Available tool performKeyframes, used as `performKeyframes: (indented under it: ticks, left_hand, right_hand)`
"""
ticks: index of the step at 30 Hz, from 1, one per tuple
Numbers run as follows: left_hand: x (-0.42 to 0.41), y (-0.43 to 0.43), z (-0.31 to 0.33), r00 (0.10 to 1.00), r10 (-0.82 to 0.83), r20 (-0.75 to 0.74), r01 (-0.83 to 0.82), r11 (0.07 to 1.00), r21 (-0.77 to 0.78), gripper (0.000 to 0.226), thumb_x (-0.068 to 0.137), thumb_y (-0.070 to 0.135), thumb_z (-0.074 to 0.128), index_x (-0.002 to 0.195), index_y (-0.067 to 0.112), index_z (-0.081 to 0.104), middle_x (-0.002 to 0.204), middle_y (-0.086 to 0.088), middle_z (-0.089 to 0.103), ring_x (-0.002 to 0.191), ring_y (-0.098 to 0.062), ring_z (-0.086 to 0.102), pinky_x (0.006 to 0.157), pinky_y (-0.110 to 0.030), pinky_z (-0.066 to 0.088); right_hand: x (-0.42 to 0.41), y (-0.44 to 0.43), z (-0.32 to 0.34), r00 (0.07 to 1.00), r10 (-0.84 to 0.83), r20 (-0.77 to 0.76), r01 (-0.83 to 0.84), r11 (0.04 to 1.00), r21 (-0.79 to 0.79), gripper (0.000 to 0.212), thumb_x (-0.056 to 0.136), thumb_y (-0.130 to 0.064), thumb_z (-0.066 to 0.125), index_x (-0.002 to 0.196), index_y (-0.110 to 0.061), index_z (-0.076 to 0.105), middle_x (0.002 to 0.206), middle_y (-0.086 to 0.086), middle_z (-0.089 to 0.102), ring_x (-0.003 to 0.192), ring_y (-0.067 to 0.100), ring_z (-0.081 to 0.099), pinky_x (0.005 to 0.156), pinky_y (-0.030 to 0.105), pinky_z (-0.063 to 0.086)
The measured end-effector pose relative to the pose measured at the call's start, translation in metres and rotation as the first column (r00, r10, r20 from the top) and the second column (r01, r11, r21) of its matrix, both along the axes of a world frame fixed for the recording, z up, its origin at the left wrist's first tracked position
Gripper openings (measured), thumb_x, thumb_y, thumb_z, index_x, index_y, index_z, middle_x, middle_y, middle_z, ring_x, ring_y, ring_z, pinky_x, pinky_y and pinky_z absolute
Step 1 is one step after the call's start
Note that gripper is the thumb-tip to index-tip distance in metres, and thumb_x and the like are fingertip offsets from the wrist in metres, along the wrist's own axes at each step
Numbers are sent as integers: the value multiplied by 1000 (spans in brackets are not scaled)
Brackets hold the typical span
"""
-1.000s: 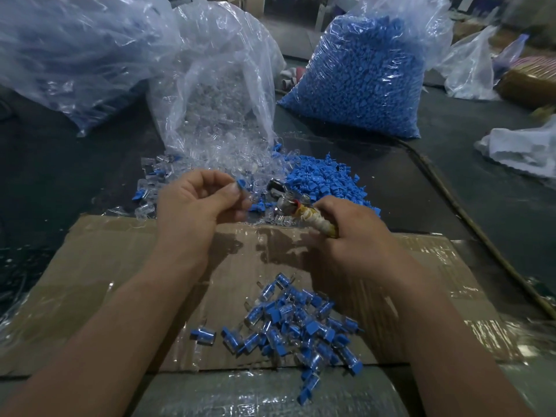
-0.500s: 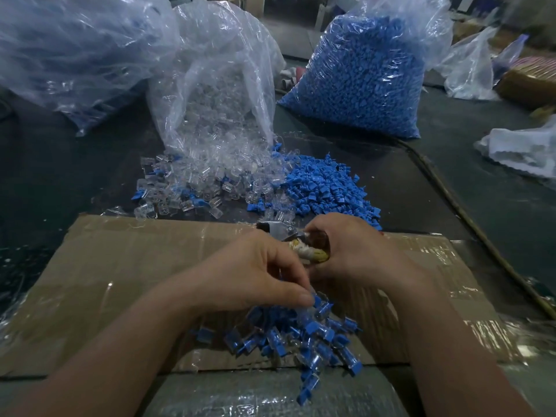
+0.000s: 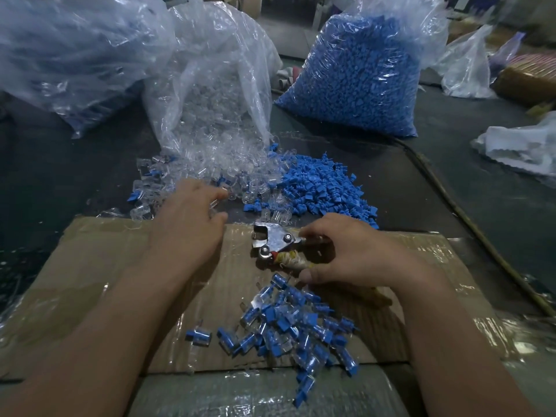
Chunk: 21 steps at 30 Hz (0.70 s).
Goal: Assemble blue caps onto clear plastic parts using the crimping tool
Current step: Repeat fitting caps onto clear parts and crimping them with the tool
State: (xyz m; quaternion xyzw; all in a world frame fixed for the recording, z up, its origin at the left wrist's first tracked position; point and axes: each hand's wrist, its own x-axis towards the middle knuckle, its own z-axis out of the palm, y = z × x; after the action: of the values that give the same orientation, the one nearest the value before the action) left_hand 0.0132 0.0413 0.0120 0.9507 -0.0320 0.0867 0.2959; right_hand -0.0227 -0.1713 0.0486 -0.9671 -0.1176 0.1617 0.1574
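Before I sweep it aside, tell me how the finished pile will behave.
The pile probably scatters: loose small pieces, not joined. They likely slide easily on the glossy taped cardboard. Rounded clear bodies may roll.

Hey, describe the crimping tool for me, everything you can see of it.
The crimping tool is a small plier-like hand tool. Its head is shiny bare metal: a flat plate with two round rivets and a bent mouth facing left, which looks empty. The handles are wrapped in yellowish-white tape with some red. It sits low over the taped cardboard, beyond the pile of capped pieces. The right hand holds the handles, fingers curled round them.
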Motion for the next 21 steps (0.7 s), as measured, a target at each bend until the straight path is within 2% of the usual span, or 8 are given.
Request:
performKeyframes:
  ticks: [4, 7, 10, 12, 14, 16, 18, 21]
  left_hand:
    - [1, -1, -4, 997, -53, -60, 63, 983, 172, 37, 92, 27, 52, 128, 23, 52, 125, -4, 50, 115, -22, 46, 92, -33, 37]
    - [2, 0, -2, 996, -66, -61, 75, 982, 171, 32, 92, 25, 51, 124, 25, 55, 119, -2, 53, 111, -20, 48, 89, -32, 38]
    - [1, 1, -1, 997, -67, -43, 72, 986, 151, 21, 90, 22, 56, 109, 23, 61, 110, -1, 57, 97, -16, 50, 80, -29, 37]
    - [0, 0, -1, 999, -53, 4, 53, 994, 100, 10, 87, 19, 60, 96, 21, 63, 99, 1, 59, 86, -12, 48, 74, -26, 35]
    - [-2, -2, 1, 998, -33, 51, 35, 999, -33, 7, 85, 16, 62, 82, 22, 59, 81, 8, 57, 76, -9, 52, 67, -21, 35]
    - [-5, -5, 4, 998, -18, 55, 29, 978, -208, 14, 84, 15, 64, 78, 24, 56, 73, 15, 52, 71, 2, 50, 61, -14, 34]
    - [-8, -7, 6, 998, -21, 53, 37, 946, -323, 11, 83, 13, 64, 89, 21, 60, 76, 17, 54, 73, 3, 52, 64, -15, 42]
    - [-10, -9, 8, 997, -11, 82, 39, 940, -339, 25, 86, 11, 62, 110, 17, 62, 80, 17, 54, 76, 2, 53, 70, -19, 44]
  right_hand:
    - [0, 0, 1, 997, -68, 26, 67, 996, 64, 55, 73, -56, 62, 121, -31, 55, 99, -19, 49, 96, 4, 49, 83, 26, 41]
    - [1, 1, 0, 994, -93, 53, 88, 992, 92, 41, 79, -49, 61, 115, -28, 59, 94, -19, 53, 93, 4, 53, 83, 26, 44]
    - [3, 2, -3, 990, -107, 96, 96, 989, 112, 28, 84, -43, 58, 107, -27, 62, 89, -19, 54, 89, 3, 53, 80, 24, 44]
    - [5, 3, -6, 977, -137, 162, 113, 982, 152, 21, 86, -39, 57, 101, -26, 63, 83, -21, 53, 83, -1, 51, 74, 21, 41]
    - [8, 3, -9, 948, -177, 265, 135, 977, 168, 17, 89, -31, 56, 101, -23, 64, 82, -20, 51, 81, 0, 49, 72, 20, 37]
    - [12, 4, -13, 923, -194, 334, 155, 978, 138, 21, 91, -25, 54, 110, -21, 61, 97, -11, 56, 91, 6, 48, 79, 21, 35]
    - [16, 4, -19, 914, -180, 365, 159, 983, 88, 32, 92, -24, 52, 124, -22, 54, 115, -4, 55, 105, 11, 45, 88, 23, 32]
    - [21, 8, -25, 919, -183, 349, 172, 983, 63, 42, 94, -25, 48, 135, -26, 43, 130, -3, 45, 119, 14, 37, 99, 27, 29]
